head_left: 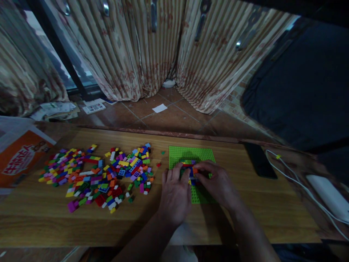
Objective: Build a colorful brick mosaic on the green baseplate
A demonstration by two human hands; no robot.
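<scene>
A green studded baseplate (177,155) lies on the wooden table with a small build of toy bricks (188,165) in red, blue, orange and yellow on its middle. My left hand (175,194) presses against the near left side of this build, its fingers bent around the bricks. From the right, my right hand (219,182) pinches at an orange brick (195,170) on the build's right side. Both hands hide much of the build and the lower part of the plate.
Loose bricks in many colours (99,178) are heaped on the left of the table (152,227). A red brick (158,165) and a green one (163,153) lie left of the plate. To the right are a black phone (259,160), a white power strip (328,196) and cables.
</scene>
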